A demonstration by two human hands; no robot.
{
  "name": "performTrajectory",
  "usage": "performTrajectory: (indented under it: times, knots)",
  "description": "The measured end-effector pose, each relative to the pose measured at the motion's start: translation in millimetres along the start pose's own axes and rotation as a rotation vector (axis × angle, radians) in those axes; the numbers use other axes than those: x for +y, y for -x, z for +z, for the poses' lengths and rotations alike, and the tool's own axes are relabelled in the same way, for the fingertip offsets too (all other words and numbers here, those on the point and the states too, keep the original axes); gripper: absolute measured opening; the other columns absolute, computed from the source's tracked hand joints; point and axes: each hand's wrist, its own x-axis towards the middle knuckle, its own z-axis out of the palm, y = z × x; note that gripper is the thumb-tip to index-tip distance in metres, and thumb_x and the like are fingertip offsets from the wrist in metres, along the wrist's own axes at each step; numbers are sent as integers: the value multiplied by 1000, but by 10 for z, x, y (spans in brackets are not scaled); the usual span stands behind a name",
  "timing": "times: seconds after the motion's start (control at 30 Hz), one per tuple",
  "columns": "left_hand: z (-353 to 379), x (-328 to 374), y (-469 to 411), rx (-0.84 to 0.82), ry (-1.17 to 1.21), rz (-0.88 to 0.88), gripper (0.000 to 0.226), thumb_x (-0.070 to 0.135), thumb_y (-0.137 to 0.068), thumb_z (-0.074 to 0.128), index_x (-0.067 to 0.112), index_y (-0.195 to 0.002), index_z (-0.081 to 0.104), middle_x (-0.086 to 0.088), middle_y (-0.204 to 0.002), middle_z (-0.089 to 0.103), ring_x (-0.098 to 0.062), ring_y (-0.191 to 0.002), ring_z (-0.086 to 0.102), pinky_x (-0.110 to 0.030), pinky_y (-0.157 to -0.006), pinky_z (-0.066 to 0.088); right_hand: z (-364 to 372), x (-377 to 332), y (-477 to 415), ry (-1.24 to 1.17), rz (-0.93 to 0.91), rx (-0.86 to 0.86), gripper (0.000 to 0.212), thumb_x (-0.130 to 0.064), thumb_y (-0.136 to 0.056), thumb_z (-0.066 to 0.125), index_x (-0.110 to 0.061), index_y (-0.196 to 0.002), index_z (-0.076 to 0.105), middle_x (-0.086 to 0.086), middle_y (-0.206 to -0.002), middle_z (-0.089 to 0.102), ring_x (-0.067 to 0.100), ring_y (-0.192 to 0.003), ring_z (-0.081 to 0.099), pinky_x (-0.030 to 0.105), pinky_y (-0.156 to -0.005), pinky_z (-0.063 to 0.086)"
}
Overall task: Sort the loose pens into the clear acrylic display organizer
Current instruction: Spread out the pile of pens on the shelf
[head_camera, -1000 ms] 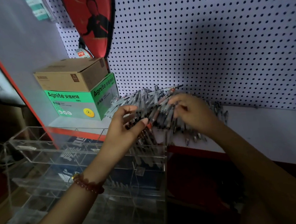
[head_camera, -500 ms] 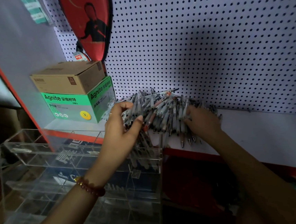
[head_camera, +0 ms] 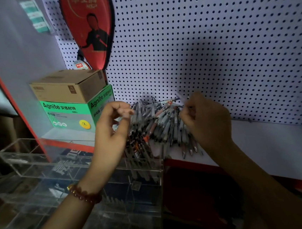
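Observation:
A heap of loose grey pens (head_camera: pixel 158 123) lies on the white shelf against the pegboard. My left hand (head_camera: pixel 109 135) hovers at the heap's left edge, thumb and curled fingers pinching a pale pen. My right hand (head_camera: pixel 208 121) is at the heap's right side, its fingers curled round a pen whose blurred end sticks up toward the pegboard. The clear acrylic display organizer (head_camera: pixel 40 162) stands below the shelf's front edge at the left. Several pens (head_camera: pixel 142 163) stand in its right compartment, right under my left hand.
A green box (head_camera: pixel 67 115) with a brown carton (head_camera: pixel 66 85) on top stands at the shelf's left end. A red paddle case (head_camera: pixel 90 28) hangs on the pegboard (head_camera: pixel 213 43) above. The shelf's red front edge (head_camera: pixel 188 164) runs off to the right.
Both hands have lifted off the heap. My right hand moved right and up, pulling a pen clear. My left hand's fingers closed into a pinch.

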Motion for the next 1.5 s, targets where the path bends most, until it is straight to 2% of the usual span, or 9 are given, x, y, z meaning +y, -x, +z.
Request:
performTrajectory:
  times: [0.13,0.33,0.47,0.6,0.73,1.03,1.2,1.37,1.5]
  knots:
    - [77,96,62,-166,202,-69,17,9,-96,43,14,-112,48,-3,-92,69,-17,-85,68,-23,-83,51,-8,-344,152,-406,-125,91,20,-9,-81,57,-4,-62,58,5,-55,54,12,-49,47,21,-47,40]
    - [145,112,96,-119,235,-59,13,-4,-93,48,8,-94,53,-10,-92,61,-14,-86,69,-18,-75,52,126,-593,361,-329,-426,-126,21,-13,-89,55,-8,-68,58,6,-62,56,21,-57,51,31,-56,41]
    - [136,104,88,-99,150,-6,17,-11,-90,50,2,-99,57,-7,-93,61,0,-85,66,-11,-76,48,230,-333,251,-426,-88,-261,25,-25,-90,42,-11,-87,62,-5,-55,52,11,-48,44,22,-53,26]
    - [99,77,102,-190,72,0,27,-4,-92,50,6,-114,62,0,-108,68,-5,-103,64,-13,-89,45,532,317,305,-69,342,-600,21,-21,-97,41,-8,-100,58,4,-72,53,17,-58,44,30,-53,32]
    - [94,33,134,-228,-51,0,32,2,-92,53,15,-118,65,10,-118,65,4,-115,55,-8,-95,39,643,518,404,218,340,-806,29,-24,-98,41,-11,-120,53,15,-105,60,31,-91,57,39,-76,47]
    - [113,-4,133,-185,-51,-28,29,7,-89,57,20,-114,67,29,-112,62,6,-111,57,-6,-91,40,582,498,287,73,322,-883,13,-23,-93,46,-16,-103,47,1,-66,49,18,-58,44,25,-50,27]
    - [138,-42,145,-152,-18,-39,27,8,-88,59,21,-110,68,1,-95,72,-18,-90,66,-21,-87,47,648,557,297,38,352,-844,12,-19,-94,43,-12,-93,53,7,-70,55,19,-57,43,27,-51,27]
    - [115,-16,115,-118,-21,-3,24,8,-88,60,24,-104,69,11,-100,72,-10,-94,66,-16,-86,47,574,514,217,71,464,-508,32,-14,-98,35,-9,-78,60,9,-66,57,14,-50,36,28,-50,25]
    - [67,-12,66,-96,-18,-5,26,0,-88,59,17,-104,69,8,-102,72,-9,-96,67,-16,-86,48,235,281,17,-420,527,-294,19,-10,-98,41,-19,-93,57,-9,-57,50,8,-42,33,24,-43,28]
